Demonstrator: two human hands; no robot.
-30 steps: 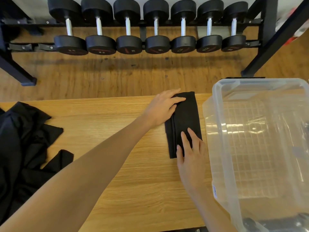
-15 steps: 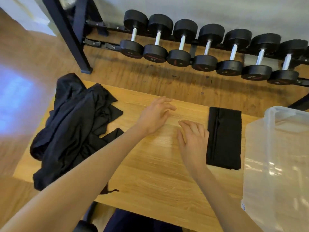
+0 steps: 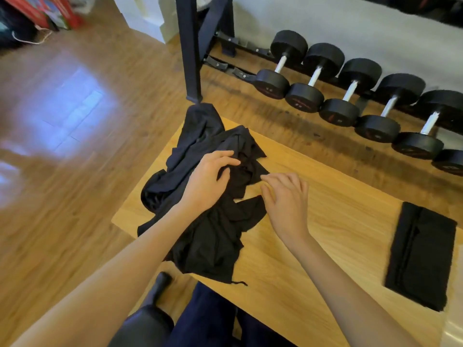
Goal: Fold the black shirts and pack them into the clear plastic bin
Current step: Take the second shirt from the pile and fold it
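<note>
While reaching into the heap, worth sorting by size first. Wooden table (image 3: 313,246): carries everything, its long run going from near left to far right in the head view. Heap of unfolded black shirts (image 3: 205,196): bunched at the table's left end, one lobe spilling over the far left corner, no clear long axis yet (too crumpled to tell collar from hem, or how many garments lie there). Folded black shirt (image 3: 421,254): a neat narrow rectangle well apart on the right, flat, long axis running from the near edge toward the far edge, leaning slightly right at the top. Clear plastic bin: not visible beyond a pale sliver at the lower right corner, so no claim about it.

Left hand (image 3: 208,181): resting on the heap, fingers curled down into the cloth, apparently pinching a fold. Right hand (image 3: 285,196): hovering just beside the heap's right fringe, fingers loosely bent, holding nothing.

Step in hand, as judged: separating one shirt from the heap. Best done by finding a seam or collar, lifting a single layer only, and drawing it rightward onto bare wood before spreading it flat. Risk: dragging a second shirt along, or tugging the overhanging lobe off the corner.
</note>
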